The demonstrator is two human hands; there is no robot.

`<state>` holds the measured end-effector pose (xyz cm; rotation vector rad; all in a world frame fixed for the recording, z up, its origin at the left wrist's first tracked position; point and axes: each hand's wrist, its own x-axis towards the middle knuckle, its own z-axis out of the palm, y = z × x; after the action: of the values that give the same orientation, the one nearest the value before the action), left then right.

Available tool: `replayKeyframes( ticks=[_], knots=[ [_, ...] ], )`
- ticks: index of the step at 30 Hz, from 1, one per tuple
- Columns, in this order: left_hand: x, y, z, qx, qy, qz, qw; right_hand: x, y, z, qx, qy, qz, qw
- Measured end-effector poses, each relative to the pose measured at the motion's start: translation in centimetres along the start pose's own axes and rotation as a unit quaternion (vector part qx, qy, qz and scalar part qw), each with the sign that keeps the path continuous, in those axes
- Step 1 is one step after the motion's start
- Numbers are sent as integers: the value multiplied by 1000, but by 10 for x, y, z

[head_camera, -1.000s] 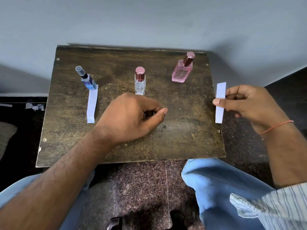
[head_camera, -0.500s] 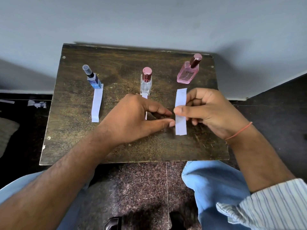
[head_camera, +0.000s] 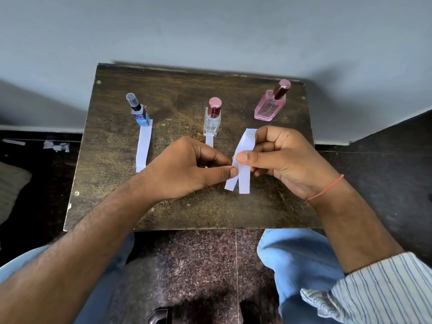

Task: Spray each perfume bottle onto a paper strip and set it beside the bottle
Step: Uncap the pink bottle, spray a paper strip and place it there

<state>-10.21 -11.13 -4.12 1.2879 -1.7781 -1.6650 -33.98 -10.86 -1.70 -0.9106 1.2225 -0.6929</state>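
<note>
Three perfume bottles stand in a row on the dark wooden board (head_camera: 107, 183): a blue bottle (head_camera: 140, 114) at left, a clear bottle (head_camera: 212, 121) with a dark pink cap in the middle, and a pink bottle (head_camera: 271, 105) at right. A white paper strip (head_camera: 143, 148) lies in front of the blue bottle. Another strip (head_camera: 209, 141) lies in front of the clear bottle, partly hidden by my left hand (head_camera: 187, 167). My right hand (head_camera: 285, 160) pinches two overlapping white strips (head_camera: 243, 164), and my left thumb and forefinger pinch the left one of them.
The board sits against a grey wall (head_camera: 210, 31). Torn paper scraps (head_camera: 56, 146) lie on the dark floor at left. My knees in blue trousers (head_camera: 299, 260) are below the board's front edge.
My right hand carried the strips from beyond the board's right edge to the middle. My left hand met it and took hold; the strips have fanned apart into two.
</note>
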Motion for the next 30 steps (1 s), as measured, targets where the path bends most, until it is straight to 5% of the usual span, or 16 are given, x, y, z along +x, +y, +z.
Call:
replayKeyframes(
  ticks=[13,21,30],
  knots=[
    [-1,2,-10,47,53,17,997,1,-4,-9,16,9,12,1000],
    [-2,2,-7,165,65,18,984,-2,-4,-13,29,1,19,999],
    [2,2,-4,-19,21,27,999,-4,-3,-5,-11,-51,19,998]
  ],
)
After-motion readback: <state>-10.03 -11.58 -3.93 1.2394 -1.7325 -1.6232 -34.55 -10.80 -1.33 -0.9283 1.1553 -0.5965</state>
